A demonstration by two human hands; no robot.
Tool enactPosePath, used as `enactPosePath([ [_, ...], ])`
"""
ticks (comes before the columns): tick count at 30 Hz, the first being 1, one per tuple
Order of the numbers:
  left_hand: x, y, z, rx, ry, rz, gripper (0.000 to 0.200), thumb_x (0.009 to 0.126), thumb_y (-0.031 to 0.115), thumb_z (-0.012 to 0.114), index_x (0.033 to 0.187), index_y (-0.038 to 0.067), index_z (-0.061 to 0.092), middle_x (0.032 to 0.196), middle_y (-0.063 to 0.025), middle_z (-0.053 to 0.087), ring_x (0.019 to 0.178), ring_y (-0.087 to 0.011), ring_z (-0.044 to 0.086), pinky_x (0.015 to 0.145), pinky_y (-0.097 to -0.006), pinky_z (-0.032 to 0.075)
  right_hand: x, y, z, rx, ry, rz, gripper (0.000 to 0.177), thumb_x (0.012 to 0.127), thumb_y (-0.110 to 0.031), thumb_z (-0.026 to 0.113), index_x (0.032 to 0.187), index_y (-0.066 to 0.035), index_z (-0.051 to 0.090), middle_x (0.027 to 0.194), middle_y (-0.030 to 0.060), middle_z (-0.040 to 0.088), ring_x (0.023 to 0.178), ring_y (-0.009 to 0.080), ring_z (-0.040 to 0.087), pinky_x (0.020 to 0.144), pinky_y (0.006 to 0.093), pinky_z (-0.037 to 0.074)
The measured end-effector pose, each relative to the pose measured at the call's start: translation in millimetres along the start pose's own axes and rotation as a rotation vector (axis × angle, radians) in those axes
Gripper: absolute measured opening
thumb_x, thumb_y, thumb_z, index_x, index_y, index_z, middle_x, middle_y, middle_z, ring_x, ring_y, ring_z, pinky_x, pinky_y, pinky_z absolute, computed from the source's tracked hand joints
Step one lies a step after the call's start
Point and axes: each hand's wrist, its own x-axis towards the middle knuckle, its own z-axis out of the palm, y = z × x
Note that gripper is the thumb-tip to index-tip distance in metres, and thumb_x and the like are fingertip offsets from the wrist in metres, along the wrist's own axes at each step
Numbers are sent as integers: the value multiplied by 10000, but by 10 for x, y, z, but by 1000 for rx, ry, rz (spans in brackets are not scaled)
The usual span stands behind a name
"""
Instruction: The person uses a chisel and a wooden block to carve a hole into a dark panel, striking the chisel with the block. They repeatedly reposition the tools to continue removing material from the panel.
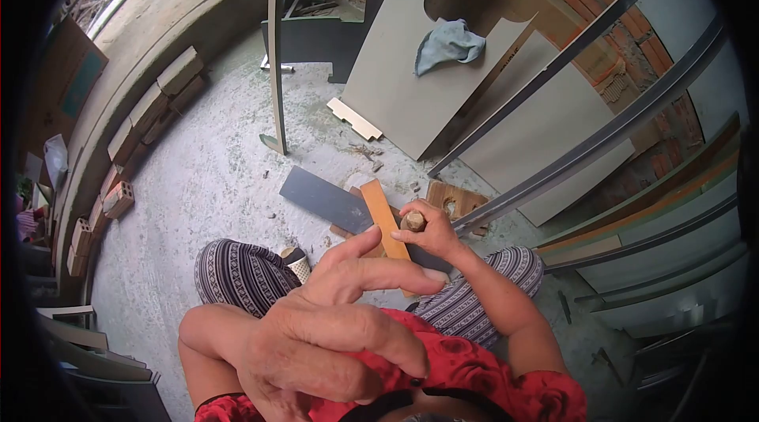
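My left hand (328, 335) is raised close to the camera, fingers bent and apart, with nothing in it. Lower down, my right hand (436, 237) is closed around a wooden handle (413, 221) whose butt end points up at me; the tool's other end is hidden. The thumb of that hand lies against an orange-brown wooden strip (380, 212). Beneath the strip, a dark grey board (320, 194) lies slantwise between my knees. A brown wooden piece with holes (466, 202) sits on the floor just beyond my right hand.
Large pale panels (411, 50) lean at the back, with a blue-grey cloth (451, 46) on one. Metal posts (276, 58) rise from the concrete floor (182, 193). Bricks (118, 199) line the left kerb. A notched pale strip (354, 118) lies ahead. More boards (656, 240) stand right.
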Motion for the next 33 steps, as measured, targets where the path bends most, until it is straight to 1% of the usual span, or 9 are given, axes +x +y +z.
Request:
enactPosePath([
  [3,1,-12,38,-31,69,-50,430,760,339,646,445,75,521,671,-90,653,1037,-380,569,1056,-556,198,-1,-16,-19,0,-25,25,423,664,-321,791,937,-74,582,901,69,585,794,208,594,697,307,470],
  [9,15,-135,47,-38,-22,26,448,789,392,621,480,77,545,661,-99,653,1018,-393,577,1066,-533,199,2,7,-10,2,-28,0,434,665,-323,790,953,-73,583,916,76,588,812,209,598,711,310,470],
  [14,-40,-82,118,-134,54,-48,510,859,429,543,489,79,556,659,-94,654,1011,-370,574,1064,-560,181,8,-13,-22,-2,-22,10,441,663,-338,786,948,-71,582,916,79,589,811,222,602,710,313,471],
  [20,-30,-72,133,-71,92,-47,522,856,437,545,475,80,558,658,-68,659,974,-333,585,1063,-569,186,4,-8,-24,-25,-22,8,437,661,-340,785,940,-71,582,916,74,590,813,222,602,710,310,471],
  [22,-48,-192,66,-69,48,29,523,850,444,551,473,81,559,655,-64,660,971,-327,585,1063,-569,185,-1,-37,-20,29,-23,26,386,665,-224,801,926,-45,581,852,46,577,785,142,553,710,281,452],
  [24,-34,-169,53,-66,6,104,525,845,450,557,471,82,560,653,-60,661,967,-322,585,1062,-570,184,-3,-33,-24,22,-22,14,388,667,-233,801,926,-46,581,855,46,577,788,142,553,713,279,451],
  [26,-12,13,95,-26,63,-172,535,833,471,562,464,83,558,652,-52,664,966,-310,586,1062,-573,184,-5,-45,-33,16,-21,0,390,669,-242,800,925,-46,581,857,46,576,791,141,552,716,278,451],
  [27,-13,11,111,-24,62,-171,535,833,471,562,464,83,558,652,-52,664,966,-310,586,1062,-573,184,-9,-60,-38,15,-31,14,394,669,-249,800,925,-45,581,859,47,576,790,142,552,716,278,451],
  [33,-13,-142,87,-71,39,136,495,827,434,574,460,102,562,654,-37,667,972,-290,584,1066,-567,187,-25,-92,-49,8,-31,12,400,669,-251,798,929,-41,579,856,48,570,788,148,551,716,279,448],
])
